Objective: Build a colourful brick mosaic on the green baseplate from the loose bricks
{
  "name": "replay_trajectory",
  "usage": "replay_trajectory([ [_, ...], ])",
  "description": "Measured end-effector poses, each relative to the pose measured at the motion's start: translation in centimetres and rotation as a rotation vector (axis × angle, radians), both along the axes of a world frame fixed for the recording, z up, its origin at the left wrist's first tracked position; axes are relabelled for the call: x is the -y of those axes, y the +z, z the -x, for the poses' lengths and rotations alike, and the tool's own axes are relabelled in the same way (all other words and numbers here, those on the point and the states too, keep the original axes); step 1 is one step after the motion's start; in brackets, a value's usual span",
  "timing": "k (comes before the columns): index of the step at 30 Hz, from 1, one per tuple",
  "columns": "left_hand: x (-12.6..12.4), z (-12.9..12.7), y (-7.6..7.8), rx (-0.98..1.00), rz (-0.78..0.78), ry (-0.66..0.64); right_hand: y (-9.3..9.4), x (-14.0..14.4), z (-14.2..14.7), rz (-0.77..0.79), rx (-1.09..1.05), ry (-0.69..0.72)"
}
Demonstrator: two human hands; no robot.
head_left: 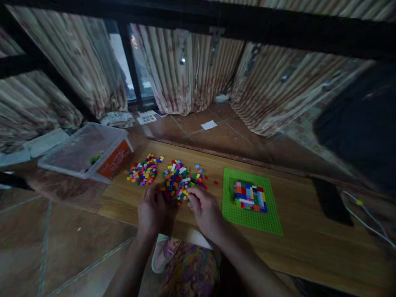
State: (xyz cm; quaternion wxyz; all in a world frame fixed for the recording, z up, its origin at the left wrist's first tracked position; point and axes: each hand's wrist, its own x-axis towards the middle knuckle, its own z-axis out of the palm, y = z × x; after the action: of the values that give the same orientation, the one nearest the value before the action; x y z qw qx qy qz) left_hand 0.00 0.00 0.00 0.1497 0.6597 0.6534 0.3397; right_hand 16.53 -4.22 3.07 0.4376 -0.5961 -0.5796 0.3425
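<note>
A loose heap of small colourful toy bricks lies on the wooden table, with both hands at its near edge. My right hand pinches what looks like a yellow toy brick between thumb and fingertips, over the heap's right side. At the heap's left side, my left hand is curled closed; what its fingers hold, if anything, is too dark to make out. To the right lies a green baseplate, bearing a low, roughly square block of multicoloured bricks with an uneven top.
A second brick pile lies left of the heap. Beyond the table's left end stands a clear plastic box with an orange label. A dark flat object and a white cable lie to the right. Striped curtains hang behind.
</note>
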Motion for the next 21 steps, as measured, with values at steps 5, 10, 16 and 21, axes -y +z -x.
replay_trajectory([
  [5,2.7,-2.6,1.7,0.101,0.020,-0.128,-1.3,6.3,-4.1,0.180,-0.084,-0.170],
  [10,7.0,-8.7,2.1,0.278,0.235,-0.545,-1.3,9.8,-8.7,0.170,0.079,-0.282],
  [16,8.8,-13.5,1.5,0.403,0.498,-0.646,-1.2,10.6,-12.4,0.059,0.286,-0.392],
  [21,8.4,-15.0,1.8,0.381,0.542,-0.710,-1.5,10.2,-14.0,-0.020,0.428,-0.411],
])
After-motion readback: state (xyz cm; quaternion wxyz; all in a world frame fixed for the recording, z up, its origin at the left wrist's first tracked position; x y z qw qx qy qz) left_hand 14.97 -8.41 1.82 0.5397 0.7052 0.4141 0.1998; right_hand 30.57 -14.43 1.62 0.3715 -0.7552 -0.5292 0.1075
